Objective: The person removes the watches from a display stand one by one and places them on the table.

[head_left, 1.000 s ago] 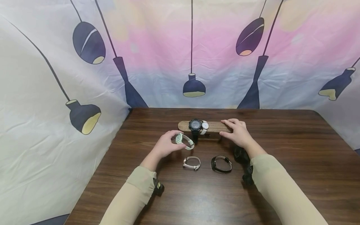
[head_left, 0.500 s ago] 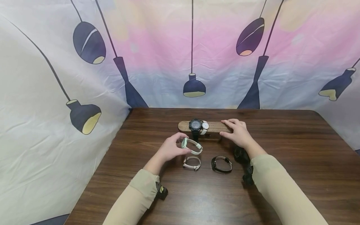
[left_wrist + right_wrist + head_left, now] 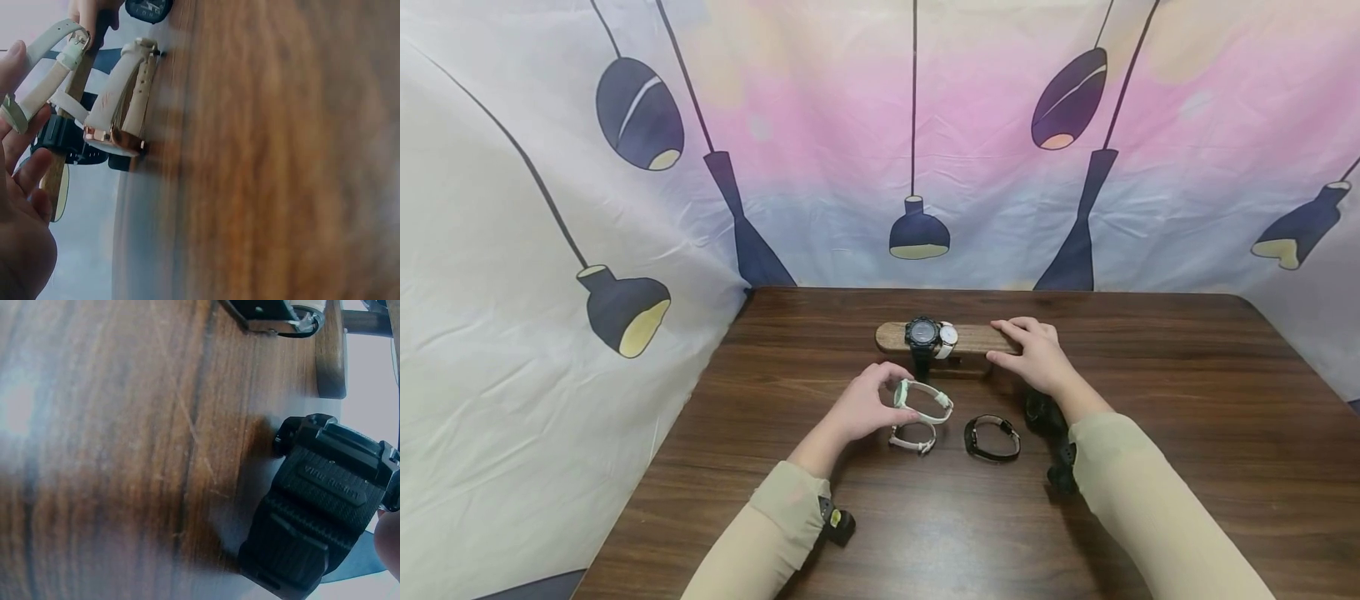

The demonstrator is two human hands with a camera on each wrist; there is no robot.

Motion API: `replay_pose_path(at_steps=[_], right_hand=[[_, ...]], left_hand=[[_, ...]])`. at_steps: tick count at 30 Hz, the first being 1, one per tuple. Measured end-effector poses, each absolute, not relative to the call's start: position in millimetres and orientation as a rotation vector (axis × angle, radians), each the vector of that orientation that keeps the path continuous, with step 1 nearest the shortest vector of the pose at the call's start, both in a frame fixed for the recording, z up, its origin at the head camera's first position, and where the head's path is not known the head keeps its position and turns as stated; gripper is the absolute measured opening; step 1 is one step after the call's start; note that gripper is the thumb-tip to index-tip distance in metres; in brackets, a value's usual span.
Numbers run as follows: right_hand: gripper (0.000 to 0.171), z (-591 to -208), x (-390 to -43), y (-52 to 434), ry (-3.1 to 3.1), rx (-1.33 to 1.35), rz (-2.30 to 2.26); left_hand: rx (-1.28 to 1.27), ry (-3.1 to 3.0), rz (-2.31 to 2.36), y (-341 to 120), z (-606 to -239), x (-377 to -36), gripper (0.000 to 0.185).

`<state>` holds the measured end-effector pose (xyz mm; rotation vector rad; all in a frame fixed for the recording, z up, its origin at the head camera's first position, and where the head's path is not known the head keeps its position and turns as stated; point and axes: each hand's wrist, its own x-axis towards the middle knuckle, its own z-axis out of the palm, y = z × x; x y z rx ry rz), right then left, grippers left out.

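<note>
My left hand (image 3: 865, 404) pinches a mint-green watch (image 3: 901, 393) between thumb and fingers, its pale strap buckled in a loop. It hangs just above a white-strapped watch (image 3: 912, 447) on the table, partly covering it in the head view. In the left wrist view that lower watch shows a rose-gold case (image 3: 112, 139). My right hand (image 3: 1037, 354) grips the right end of a wooden watch stand (image 3: 977, 337), thumb at the front. On the stand's bar sit a large black watch (image 3: 922, 332) and a white watch (image 3: 948, 335), side by side.
A thin black watch (image 3: 992, 457) lies looped on the dark wooden table (image 3: 925, 533), right of the white-strapped one. Below my right wrist is a bulky black watch (image 3: 312, 494). A printed cloth (image 3: 842, 167) hangs behind the table.
My left hand has moved right and toward me with the mint-green watch, from beside the stand to over the white-strapped watch. The right hand keeps its grip on the stand.
</note>
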<state>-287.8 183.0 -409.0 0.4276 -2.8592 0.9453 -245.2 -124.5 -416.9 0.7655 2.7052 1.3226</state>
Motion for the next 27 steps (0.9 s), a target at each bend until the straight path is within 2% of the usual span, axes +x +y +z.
replay_pose_path(at_steps=[11,27], right_hand=[[0.065,-408.3,-286.9,182.7,-2.858,0.422,0.937],[0.065,-410.1,-286.8,182.2,-2.841,0.431,0.935]], left_hand=[[0.783,2.703,1.286,-121.1,-419.4,-237.4,0.047],[1.041,2.687,1.131,-111.3,-421.9,-226.6,0.048]])
